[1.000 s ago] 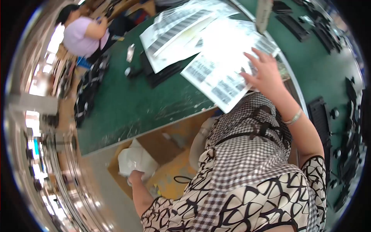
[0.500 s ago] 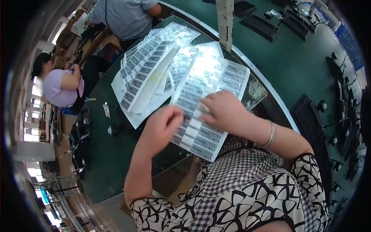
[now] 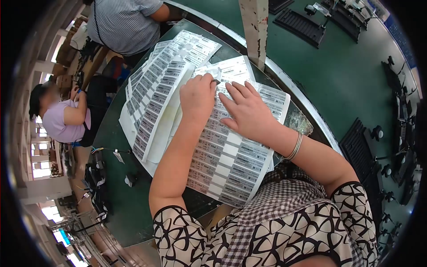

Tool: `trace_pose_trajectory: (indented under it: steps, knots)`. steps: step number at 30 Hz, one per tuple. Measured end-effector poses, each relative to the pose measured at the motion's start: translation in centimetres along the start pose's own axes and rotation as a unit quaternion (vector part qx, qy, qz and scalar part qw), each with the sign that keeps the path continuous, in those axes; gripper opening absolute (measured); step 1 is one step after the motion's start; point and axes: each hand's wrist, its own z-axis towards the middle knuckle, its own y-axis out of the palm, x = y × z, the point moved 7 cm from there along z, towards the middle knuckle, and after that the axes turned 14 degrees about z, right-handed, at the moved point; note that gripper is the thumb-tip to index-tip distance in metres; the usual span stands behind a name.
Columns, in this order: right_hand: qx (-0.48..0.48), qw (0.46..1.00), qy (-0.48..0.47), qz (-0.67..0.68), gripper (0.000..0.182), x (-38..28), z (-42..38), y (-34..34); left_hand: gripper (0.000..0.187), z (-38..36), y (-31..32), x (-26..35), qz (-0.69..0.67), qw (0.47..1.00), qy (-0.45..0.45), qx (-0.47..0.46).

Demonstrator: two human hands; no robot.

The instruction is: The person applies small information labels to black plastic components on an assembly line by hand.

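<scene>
I am seeing the left hand pinching a label at the top of one barcode sheet. The right hand is lying flat, fingers released, on it. Two co-workers are sitting beyond the green table.

Green counter runs along the left, with a few small dark parts and a white tag lying on it. Two other people are at the far end: one in a striped shirt, another seated in a lilac top. A worn white post stands behind the sheets. Over on the right there's a green belt carrying black ridged trays and black stands.
</scene>
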Motion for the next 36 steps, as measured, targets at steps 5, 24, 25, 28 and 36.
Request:
trace_pose_trajectory:
  steps: [5, 24, 25, 28, 36]
  knots:
    - [-0.006, 1.000, 0.003, -0.004, 0.062, 0.1, 0.0, 0.1, 0.010, 0.1, -0.1, 0.1, 0.030, 0.999, 0.017, 0.014]
    - [-0.017, 1.000, 0.011, 0.006, 0.063, 0.1, 0.1, 0.2, 0.010, 1.2, -0.3, -0.9, -0.038, 0.998, 0.005, -0.047]
    - [-0.018, 1.000, 0.006, 0.004, 0.062, 0.1, 0.1, 0.1, 0.011, 1.4, -0.3, -1.0, -0.043, 0.997, -0.002, -0.069]
    - [-0.030, 0.999, 0.001, -0.013, 0.060, -0.2, 0.1, 0.2, 0.014, 2.2, 0.3, -1.7, -0.069, 0.981, -0.022, -0.179]
    - [-0.050, 0.990, -0.052, -0.119, 0.055, -1.6, 1.4, 1.5, 0.020, 3.2, 0.7, -1.5, -0.070, 0.966, 0.000, -0.251]
